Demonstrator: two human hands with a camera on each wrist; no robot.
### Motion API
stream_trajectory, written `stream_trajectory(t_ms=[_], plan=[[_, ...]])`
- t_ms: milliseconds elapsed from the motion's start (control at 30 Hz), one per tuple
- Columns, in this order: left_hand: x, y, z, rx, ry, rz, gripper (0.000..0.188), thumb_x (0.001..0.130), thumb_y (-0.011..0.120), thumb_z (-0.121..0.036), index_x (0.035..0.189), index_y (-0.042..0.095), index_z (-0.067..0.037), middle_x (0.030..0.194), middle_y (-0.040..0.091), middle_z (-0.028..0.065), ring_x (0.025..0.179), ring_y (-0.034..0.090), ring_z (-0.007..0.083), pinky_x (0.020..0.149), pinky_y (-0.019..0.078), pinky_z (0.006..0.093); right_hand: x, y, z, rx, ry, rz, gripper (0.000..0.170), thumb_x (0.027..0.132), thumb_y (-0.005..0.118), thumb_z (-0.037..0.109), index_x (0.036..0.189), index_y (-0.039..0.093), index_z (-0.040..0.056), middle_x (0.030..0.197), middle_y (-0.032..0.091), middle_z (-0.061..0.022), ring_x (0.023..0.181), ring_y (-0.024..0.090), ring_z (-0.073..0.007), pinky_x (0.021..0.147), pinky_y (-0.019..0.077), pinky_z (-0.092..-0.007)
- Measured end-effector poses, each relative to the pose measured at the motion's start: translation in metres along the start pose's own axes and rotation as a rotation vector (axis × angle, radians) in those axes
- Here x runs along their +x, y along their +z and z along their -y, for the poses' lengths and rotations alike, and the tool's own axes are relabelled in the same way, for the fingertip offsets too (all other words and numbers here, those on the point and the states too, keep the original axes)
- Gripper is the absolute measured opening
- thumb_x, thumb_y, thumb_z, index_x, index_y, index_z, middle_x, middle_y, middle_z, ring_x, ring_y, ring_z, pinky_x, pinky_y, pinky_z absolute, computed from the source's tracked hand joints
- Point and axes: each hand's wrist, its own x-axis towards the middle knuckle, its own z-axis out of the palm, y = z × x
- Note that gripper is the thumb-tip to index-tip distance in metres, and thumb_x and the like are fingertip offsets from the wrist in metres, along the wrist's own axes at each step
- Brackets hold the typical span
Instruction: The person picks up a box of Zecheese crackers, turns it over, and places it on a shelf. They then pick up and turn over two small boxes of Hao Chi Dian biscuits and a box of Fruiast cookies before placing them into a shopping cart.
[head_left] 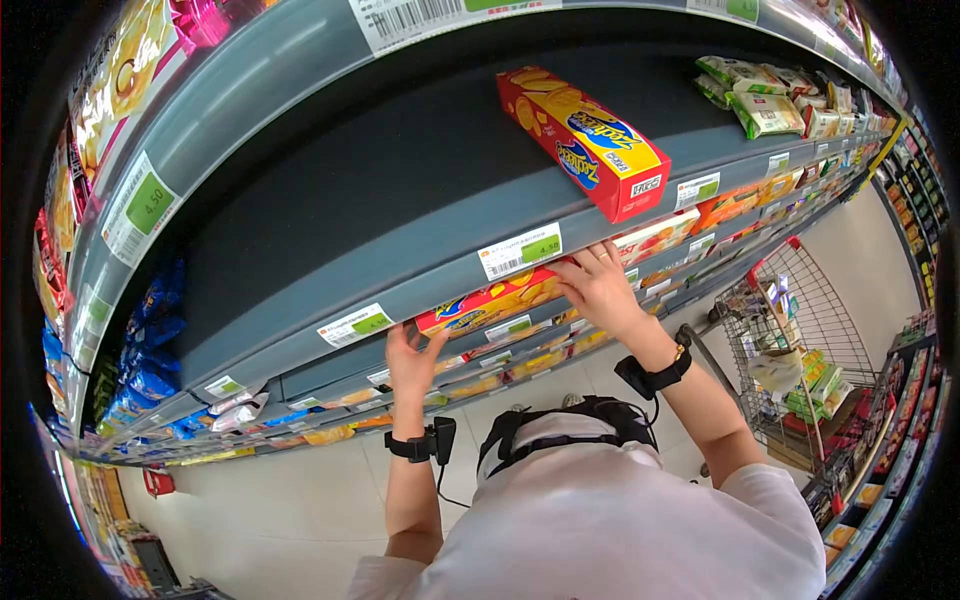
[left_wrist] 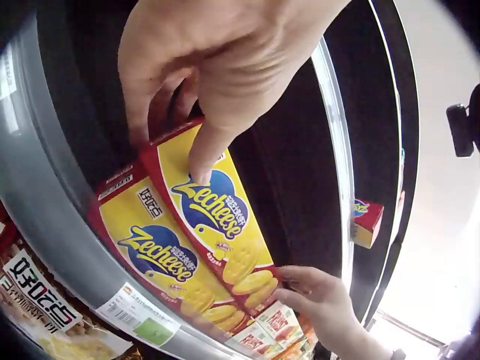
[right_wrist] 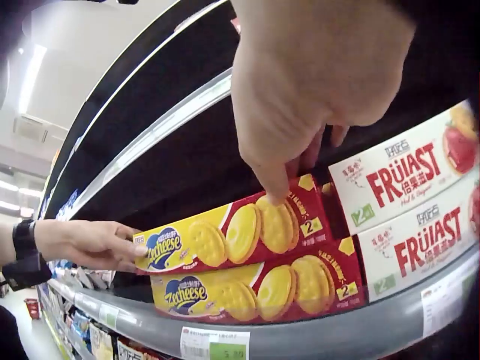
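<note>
Two yellow-and-red Zecheese boxes lie stacked on a shelf below the top one, the upper box (right_wrist: pixel 225 234) over the lower box (right_wrist: pixel 255 291). My left hand (head_left: pixel 411 365) grips the upper box's left end; in the left wrist view the thumb of that hand (left_wrist: pixel 225 67) lies on its front face. At the other end my right hand (head_left: pixel 603 290) holds the same box, fingers behind and thumb on the front in the right wrist view (right_wrist: pixel 319 82). Another Zecheese box (head_left: pixel 590 140) lies alone on the shelf above.
White Fruiast boxes (right_wrist: pixel 409 176) stand stacked right beside the Zecheese boxes. A shelf edge with price labels (head_left: pixel 435 285) runs above the hands. Green-and-white packets (head_left: pixel 765 112) lie at the upper right. A wire shopping cart (head_left: pixel 800 310) stands on the floor at right.
</note>
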Motion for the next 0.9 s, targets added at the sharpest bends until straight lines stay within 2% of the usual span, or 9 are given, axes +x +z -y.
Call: stream_trajectory(t_ms=[133, 200, 333, 500, 600, 667, 700, 800, 900], plan=[[0.002, 0.006, -0.004, 0.122, -0.032, -0.015, 0.063, 0.075, 0.076, 0.000, 0.128, 0.043, 0.004, 0.119, 0.057, 0.0162, 0.111, 0.058, 0.0229, 0.096, 0.0479, 0.0359, -0.011, -0.003, 0.003, 0.224, 0.058, -0.129, 0.037, 0.073, 0.070, 0.002, 0.108, 0.059, 0.0081, 0.105, 0.058, -0.0086, 0.099, 0.053, -0.0295, 0.091, 0.0396, -0.0447], [0.003, 0.010, -0.006, 0.110, -0.025, -0.022, 0.061, 0.074, 0.079, -0.005, 0.124, 0.047, 0.005, 0.119, 0.058, 0.0172, 0.110, 0.059, 0.0242, 0.096, 0.0482, 0.0374, -0.006, -0.024, 0.014, 0.230, 0.125, -0.490, 0.030, 0.070, 0.070, -0.003, 0.095, 0.056, 0.0071, 0.096, 0.058, -0.0093, 0.089, 0.054, -0.0295, 0.085, 0.0412, -0.0422], [0.006, 0.019, -0.013, 0.039, -0.001, -0.062, 0.056, 0.076, 0.077, -0.003, 0.122, 0.046, 0.009, 0.121, 0.057, 0.0212, 0.112, 0.058, 0.0245, 0.097, 0.0472, 0.0360, 0.006, -0.053, 0.019, 0.224, 0.159, -0.802, 0.036, 0.070, 0.072, 0.000, 0.097, 0.048, 0.0068, 0.113, 0.049, -0.0152, 0.104, 0.048, -0.0280, 0.092, 0.0364, -0.0392], [0.003, 0.024, -0.018, 0.042, -0.017, -0.085, 0.054, 0.078, 0.073, 0.002, 0.123, 0.043, 0.011, 0.123, 0.056, 0.0234, 0.114, 0.057, 0.0250, 0.098, 0.0458, 0.0337, 0.033, -0.084, 0.013, 0.206, 0.181, -0.834, 0.054, 0.072, 0.076, 0.012, 0.116, 0.043, 0.0047, 0.127, 0.043, -0.0191, 0.120, 0.042, -0.0328, 0.102, 0.0304, -0.0436], [0.000, 0.027, -0.018, 0.046, 0.022, -0.106, 0.056, 0.079, 0.072, 0.002, 0.125, 0.042, 0.010, 0.123, 0.056, 0.0233, 0.114, 0.057, 0.0257, 0.098, 0.0456, 0.0336, 0.051, -0.088, 0.021, 0.128, 0.238, -0.679, 0.072, 0.070, 0.080, 0.021, 0.128, 0.040, 0.0027, 0.135, 0.042, -0.0197, 0.128, 0.038, -0.0350, 0.109, 0.0225, -0.0478], [-0.003, 0.030, -0.018, 0.049, 0.021, -0.101, 0.061, 0.079, 0.073, 0.000, 0.128, 0.038, 0.009, 0.126, 0.054, 0.0243, 0.117, 0.055, 0.0274, 0.099, 0.0448, 0.0355, 0.058, -0.086, 0.027, 0.038, 0.348, -0.562, 0.087, 0.067, 0.083, 0.024, 0.136, 0.035, 0.0021, 0.140, 0.041, -0.0181, 0.131, 0.039, -0.0327, 0.112, 0.0163, -0.0508], [-0.004, 0.032, -0.014, 0.041, 0.054, -0.113, 0.064, 0.079, 0.074, -0.002, 0.129, 0.036, 0.008, 0.129, 0.051, 0.0250, 0.120, 0.052, 0.0284, 0.100, 0.0443, 0.0366, 0.064, -0.083, 0.029, 0.038, 0.369, -0.630, 0.079, 0.068, 0.082, 0.022, 0.133, 0.041, 0.0036, 0.133, 0.050, -0.0149, 0.122, 0.050, -0.0294, 0.113, 0.0132, -0.0522], [-0.013, 0.042, -0.022, 0.100, 0.113, -0.162, 0.069, 0.079, 0.074, -0.007, 0.133, 0.032, 0.005, 0.131, 0.047, 0.0268, 0.121, 0.050, 0.0332, 0.103, 0.0410, 0.0423, 0.064, -0.078, 0.019, 0.079, 0.331, -0.629, 0.065, 0.068, 0.080, 0.016, 0.125, 0.050, 0.0050, 0.121, 0.059, -0.0128, 0.114, 0.056, -0.0289, 0.113, 0.0153, -0.0538], [-0.030, 0.047, -0.038, 0.434, 0.371, -0.356, 0.064, 0.080, 0.072, -0.007, 0.132, 0.036, 0.003, 0.124, 0.051, 0.0254, 0.110, 0.055, 0.0344, 0.101, 0.0416, 0.0430, 0.057, -0.078, 0.016, 0.372, 0.343, -0.723, 0.058, 0.069, 0.078, 0.006, 0.121, 0.053, 0.0036, 0.117, 0.058, -0.0112, 0.110, 0.058, -0.0221, 0.104, 0.0363, -0.0437]])
